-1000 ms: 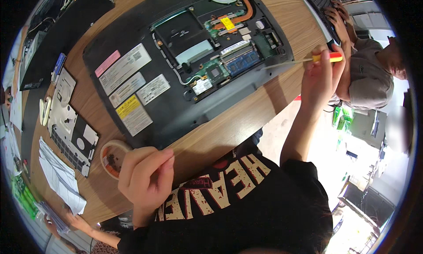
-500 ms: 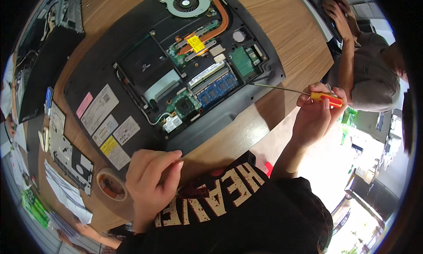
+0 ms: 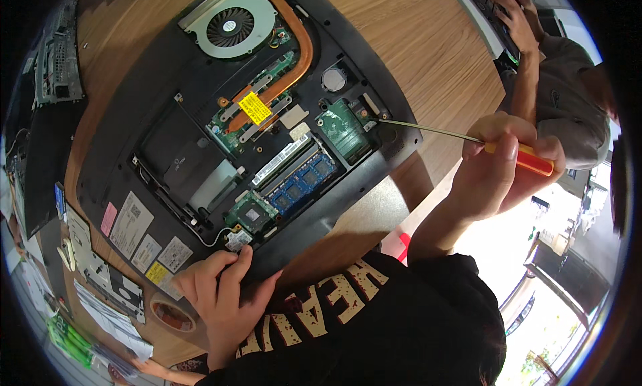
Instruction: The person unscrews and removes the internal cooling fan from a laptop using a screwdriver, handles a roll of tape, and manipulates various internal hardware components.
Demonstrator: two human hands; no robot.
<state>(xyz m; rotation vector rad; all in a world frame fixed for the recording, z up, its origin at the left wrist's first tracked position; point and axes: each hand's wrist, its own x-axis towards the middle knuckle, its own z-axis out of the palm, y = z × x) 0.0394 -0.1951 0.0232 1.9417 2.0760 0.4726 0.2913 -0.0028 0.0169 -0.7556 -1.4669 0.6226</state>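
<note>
An opened laptop base (image 3: 314,229) lies underside up on the wooden table, its inner parts bare. My right hand (image 3: 491,165) is closed round the red and yellow handle of a screwdriver (image 3: 435,130). The tip reaches the corner by the green board (image 3: 344,132); whether it sits on a screw is too small to tell. My left hand (image 3: 227,296) rests on the near edge with fingers apart, beside the labels. Also in the base are a fan (image 3: 231,26), a copper heat pipe (image 3: 301,51), blue memory modules (image 3: 301,184) and a round coin cell (image 3: 334,79).
A roll of tape (image 3: 172,314) stands by my left forearm. To the left lie a metal bracket plate (image 3: 100,259), papers (image 3: 114,319) and another stripped device (image 3: 57,58). At the far right, a co-worker's hands (image 3: 511,18) are on a keyboard.
The laptop base appears lower and further left in view. My left hand, raised before, now touches its near edge. The screwdriver tip has shifted from the memory's corner to the green board's outer corner.
</note>
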